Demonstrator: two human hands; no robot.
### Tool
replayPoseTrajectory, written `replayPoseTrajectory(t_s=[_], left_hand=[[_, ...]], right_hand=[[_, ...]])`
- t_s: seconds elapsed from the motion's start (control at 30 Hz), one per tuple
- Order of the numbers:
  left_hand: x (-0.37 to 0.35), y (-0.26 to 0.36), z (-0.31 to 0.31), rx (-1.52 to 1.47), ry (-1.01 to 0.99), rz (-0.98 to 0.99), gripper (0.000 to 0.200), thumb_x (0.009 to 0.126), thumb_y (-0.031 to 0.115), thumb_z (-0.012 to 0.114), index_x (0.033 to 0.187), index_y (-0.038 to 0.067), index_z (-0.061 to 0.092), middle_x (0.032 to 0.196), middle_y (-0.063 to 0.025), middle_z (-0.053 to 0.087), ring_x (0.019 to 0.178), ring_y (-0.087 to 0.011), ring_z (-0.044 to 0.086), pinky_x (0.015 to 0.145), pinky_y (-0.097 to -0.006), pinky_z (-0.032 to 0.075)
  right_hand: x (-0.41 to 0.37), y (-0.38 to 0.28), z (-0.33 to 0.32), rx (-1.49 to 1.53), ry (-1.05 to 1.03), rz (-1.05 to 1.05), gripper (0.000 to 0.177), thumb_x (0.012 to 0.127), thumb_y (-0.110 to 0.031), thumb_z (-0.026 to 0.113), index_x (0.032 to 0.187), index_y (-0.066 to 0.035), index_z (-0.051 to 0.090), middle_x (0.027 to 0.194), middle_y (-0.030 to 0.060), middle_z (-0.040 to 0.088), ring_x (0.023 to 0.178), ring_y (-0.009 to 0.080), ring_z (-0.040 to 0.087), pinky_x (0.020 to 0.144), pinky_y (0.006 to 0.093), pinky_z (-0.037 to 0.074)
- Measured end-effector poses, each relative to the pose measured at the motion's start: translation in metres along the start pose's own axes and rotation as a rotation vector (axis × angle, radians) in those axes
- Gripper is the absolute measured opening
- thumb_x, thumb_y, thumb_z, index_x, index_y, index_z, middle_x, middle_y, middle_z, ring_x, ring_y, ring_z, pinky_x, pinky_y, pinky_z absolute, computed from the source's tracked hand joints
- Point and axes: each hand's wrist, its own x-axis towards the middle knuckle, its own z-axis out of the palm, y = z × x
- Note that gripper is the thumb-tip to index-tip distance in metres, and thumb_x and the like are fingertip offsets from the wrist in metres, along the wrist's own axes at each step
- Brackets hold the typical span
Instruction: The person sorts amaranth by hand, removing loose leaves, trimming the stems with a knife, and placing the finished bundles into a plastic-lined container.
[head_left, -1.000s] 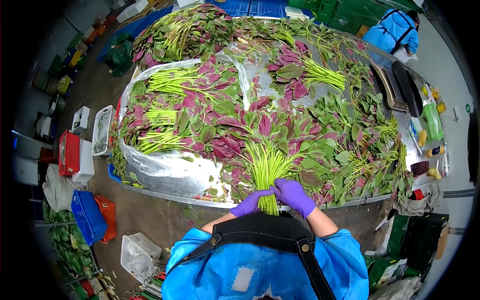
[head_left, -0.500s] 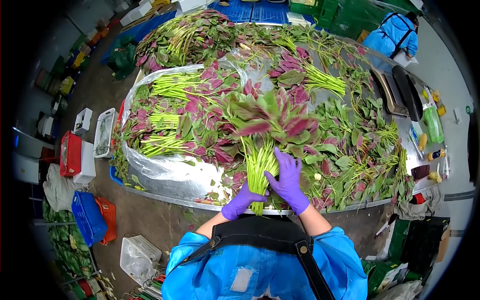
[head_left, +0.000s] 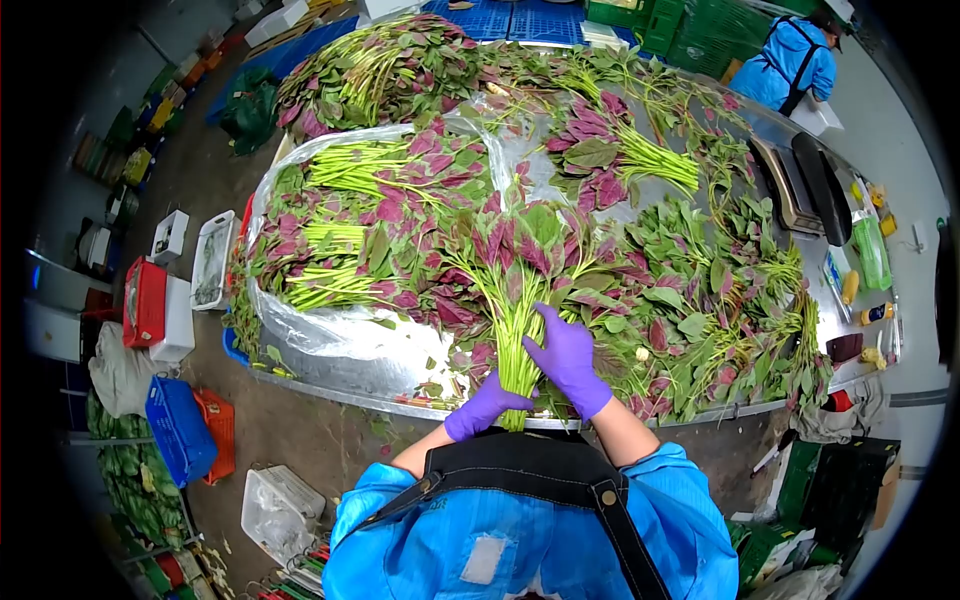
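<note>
Upright in front of me is a bunch of red amaranth (head_left: 517, 335), green stems below and purple-green leaves on top. My left hand (head_left: 487, 408), in a purple glove, is closed around its stem ends near the table edge. Higher up, my gloved right hand (head_left: 570, 362) grips the stems from the right side, its far fingers partly hidden. To the left, several stacked amaranth bunches (head_left: 335, 285) lie on clear plastic sheeting (head_left: 330, 335). Loose amaranth (head_left: 700, 330) spreads over the table at right, and another bunch (head_left: 650, 155) rests beyond my hands.
A large amaranth heap (head_left: 380, 75) occupies the far left of the metal table (head_left: 385, 360). A scale (head_left: 790, 185) stands at right, near bottles (head_left: 875, 313). Crates, including a blue one (head_left: 180, 430), sit on the floor at left. A co-worker (head_left: 790, 65) bends at the far right.
The bunch's leafy top, blurred and raised before, has settled lower and spread out. My right hand's fingers, spread beside the stems earlier, have closed in against them. My left hand keeps its hold.
</note>
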Motion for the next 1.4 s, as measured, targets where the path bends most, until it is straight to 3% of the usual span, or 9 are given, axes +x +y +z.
replayPoseTrajectory(t_s=[0.57, 0.67, 0.73, 0.9, 1.1, 1.17, 1.23, 1.27, 1.4], left_hand=[[-0.001, 0.007, 0.013, -0.08, -0.01, -0.014, 0.05, 0.063, -0.001, 0.069, 0.11, 0.004, 0.051, 0.092, -0.003, 0.059, 0.085, -0.0139, 0.057, 0.076, -0.0276, 0.046], [0.001, 0.0, 0.001, -0.029, -0.018, -0.012, 0.046, 0.064, -0.003, 0.066, 0.107, 0.001, 0.053, 0.092, -0.0038, 0.059, 0.085, -0.0136, 0.057, 0.077, -0.027, 0.046], [-0.004, 0.012, 0.009, -0.035, 0.011, 0.028, 0.047, 0.063, -0.003, 0.065, 0.108, 0.001, 0.053, 0.092, -0.0039, 0.059, 0.086, -0.0138, 0.056, 0.076, -0.0269, 0.046], [-0.002, 0.015, 0.014, -0.015, 0.04, 0.004, 0.049, 0.062, -0.003, 0.064, 0.109, 0.002, 0.054, 0.091, -0.0038, 0.059, 0.085, -0.0143, 0.055, 0.076, -0.027, 0.045], [0.0, 0.008, 0.008, -0.063, 0.062, -0.016, 0.048, 0.061, -0.002, 0.066, 0.107, 0.003, 0.053, 0.089, -0.0032, 0.059, 0.083, -0.0145, 0.056, 0.076, -0.0274, 0.045], [-0.002, 0.007, 0.008, -0.029, 0.073, -0.007, 0.049, 0.061, -0.003, 0.066, 0.108, 0.002, 0.053, 0.091, -0.0036, 0.059, 0.084, -0.015, 0.056, 0.077, -0.0273, 0.045], [-0.004, 0.008, 0.011, 0.009, 0.073, -0.004, 0.05, 0.061, -0.005, 0.065, 0.109, 0.002, 0.053, 0.092, -0.004, 0.059, 0.085, -0.0154, 0.056, 0.077, -0.0272, 0.045], [-0.004, 0.013, 0.015, -0.012, 0.071, 0.002, 0.051, 0.061, -0.005, 0.066, 0.109, 0.002, 0.052, 0.093, -0.0042, 0.059, 0.085, -0.0155, 0.056, 0.078, -0.0276, 0.045], [-0.004, 0.007, 0.016, -0.052, 0.038, -0.067, 0.061, 0.063, -0.005, 0.065, 0.121, 0.002, 0.045, 0.101, -0.0042, 0.058, 0.094, -0.016, 0.055, 0.083, -0.0291, 0.044]], right_hand=[[0.002, 0.018, 0.021, 0.125, -0.034, 0.005, 0.022, 0.074, -0.025, 0.063, 0.088, -0.008, 0.063, 0.053, 0.01, 0.056, 0.046, 0.0249, 0.055, 0.045, 0.0363, 0.043], [-0.01, 0.024, -0.017, 0.724, -0.479, 0.232, 0.017, 0.076, -0.022, 0.065, 0.079, -0.006, 0.063, 0.049, -0.0013, 0.05, 0.041, 0.0116, 0.047, 0.042, 0.0256, 0.036], [-0.015, 0.028, -0.051, 0.802, -1.205, 0.326, 0.013, 0.08, -0.018, 0.064, 0.079, -0.005, 0.064, 0.051, -0.0045, 0.048, 0.044, 0.0037, 0.041, 0.043, 0.0199, 0.03], [-0.014, 0.06, -0.06, 0.653, -0.997, 0.482, 0.012, 0.079, -0.016, 0.066, 0.08, -0.004, 0.065, 0.054, -0.0021, 0.052, 0.047, 0.0039, 0.045, 0.044, 0.0203, 0.032], [-0.011, 0.065, -0.095, 1.307, -0.821, 0.2, 0.004, 0.076, -0.002, 0.064, 0.08, -0.001, 0.062, 0.071, 0.0039, 0.061, 0.065, 0.0096, 0.058, 0.061, 0.0236, 0.045], [-0.013, 0.088, -0.067, 0.733, -0.806, 0.153, 0.015, 0.072, -0.005, 0.065, 0.087, -0.003, 0.062, 0.074, 0.0067, 0.063, 0.066, 0.0146, 0.061, 0.062, 0.0271, 0.047], [-0.019, 0.071, -0.044, -0.07, -0.29, -0.001, 0.029, 0.068, -0.012, 0.069, 0.096, -0.007, 0.061, 0.067, 0.0038, 0.06, 0.062, 0.0149, 0.058, 0.061, 0.0277, 0.047], [-0.013, 0.05, -0.045, 0.317, -0.367, 0.158, 0.037, 0.067, -0.017, 0.069, 0.103, -0.011, 0.059, 0.067, 0.0063, 0.059, 0.061, 0.0194, 0.059, 0.059, 0.029, 0.047], [0.002, 0.007, -0.019, 0.081, -0.199, 0.143, 0.048, 0.071, -0.027, 0.068, 0.114, -0.013, 0.054, 0.065, 0.0096, 0.059, 0.06, 0.0198, 0.061, 0.057, 0.0322, 0.048]])
